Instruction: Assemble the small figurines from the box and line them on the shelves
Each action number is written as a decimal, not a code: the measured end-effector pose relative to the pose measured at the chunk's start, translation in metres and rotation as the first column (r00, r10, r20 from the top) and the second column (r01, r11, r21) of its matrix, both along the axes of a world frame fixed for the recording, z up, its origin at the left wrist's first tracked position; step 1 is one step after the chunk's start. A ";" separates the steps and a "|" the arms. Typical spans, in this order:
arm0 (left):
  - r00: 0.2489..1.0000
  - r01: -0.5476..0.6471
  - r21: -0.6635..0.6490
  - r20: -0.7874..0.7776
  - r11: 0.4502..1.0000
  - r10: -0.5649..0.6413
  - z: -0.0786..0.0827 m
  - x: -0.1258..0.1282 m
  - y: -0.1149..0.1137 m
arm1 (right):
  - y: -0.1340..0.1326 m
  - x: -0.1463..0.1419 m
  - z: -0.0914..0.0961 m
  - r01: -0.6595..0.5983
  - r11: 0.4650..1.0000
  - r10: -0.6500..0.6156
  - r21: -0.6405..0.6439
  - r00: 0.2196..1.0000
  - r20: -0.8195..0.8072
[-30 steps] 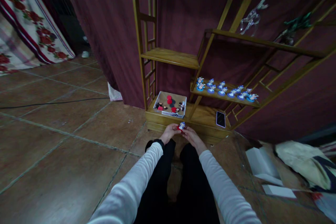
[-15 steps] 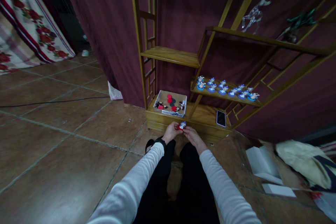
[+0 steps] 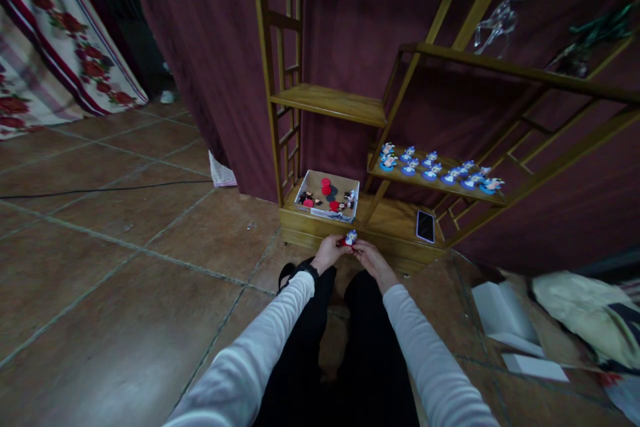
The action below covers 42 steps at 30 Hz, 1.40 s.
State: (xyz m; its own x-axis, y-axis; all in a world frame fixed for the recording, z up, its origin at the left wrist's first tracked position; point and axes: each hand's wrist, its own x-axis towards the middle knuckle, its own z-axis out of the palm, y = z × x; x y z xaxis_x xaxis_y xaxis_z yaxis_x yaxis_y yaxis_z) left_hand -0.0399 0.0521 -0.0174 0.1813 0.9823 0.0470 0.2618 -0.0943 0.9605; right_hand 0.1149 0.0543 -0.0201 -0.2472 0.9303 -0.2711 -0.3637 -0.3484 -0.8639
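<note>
Between my two hands is a small figurine (image 3: 351, 237), blue and white on top with a red base. My left hand (image 3: 330, 251) grips it from the left, and my right hand (image 3: 373, 260) holds its right side, fingers closed at the base. Just beyond them, a shallow cardboard box (image 3: 313, 180) stands on the low wooden shelf. Inside it lie red discs, dark discs and several small figures (image 3: 349, 199). Up and to the right, several blue and white figurines (image 3: 432, 171) stand in two rows on a raised shelf.
A phone (image 3: 425, 226) lies on the low shelf to the right. The wooden rack (image 3: 327, 105) rises ahead against a dark red curtain. Higher up stand a clear deer ornament (image 3: 500, 21) and a green ornament (image 3: 600, 33). White boxes (image 3: 505, 313) and a pale cloth bag (image 3: 583, 307) lie on the floor at right.
The view has shifted slightly, so the rack appears a little farther right. Both hands still hold the figurine in nearly the same place before the low shelf.
</note>
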 end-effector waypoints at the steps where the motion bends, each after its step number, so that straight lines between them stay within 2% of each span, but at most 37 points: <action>1: 1.000 -0.010 0.002 -0.007 1.000 0.010 0.000 0.000 0.000 | 0.000 0.000 0.000 0.000 1.000 0.000 -0.004 1.000 -0.001; 10: 0.995 0.045 0.003 0.092 0.999 -0.045 -0.008 -0.002 0.008 | -0.002 0.002 -0.001 -0.033 0.999 0.034 0.038 0.999 -0.035; 14: 0.984 0.079 -0.016 0.160 0.997 -0.075 -0.006 -0.003 0.005 | -0.003 0.002 -0.001 -0.027 0.998 0.028 0.049 0.999 -0.035; 18: 0.986 0.079 -0.010 0.145 0.997 -0.077 -0.002 -0.003 0.003 | -0.004 0.001 0.000 -0.007 0.999 0.009 0.052 1.000 -0.029; 28: 0.999 -0.045 0.027 -0.026 0.999 0.045 0.002 0.002 -0.001 | -0.005 0.001 0.001 0.029 1.000 -0.029 -0.001 0.999 -0.035; 36: 0.973 0.008 0.157 -0.230 0.988 0.029 0.011 0.002 -0.009 | -0.004 0.003 0.002 0.060 0.998 -0.061 -0.025 0.997 -0.037; 42: 0.901 0.050 0.190 -0.433 0.981 0.038 0.017 0.003 -0.021 | -0.005 0.004 0.001 0.093 0.995 -0.093 -0.024 0.995 -0.031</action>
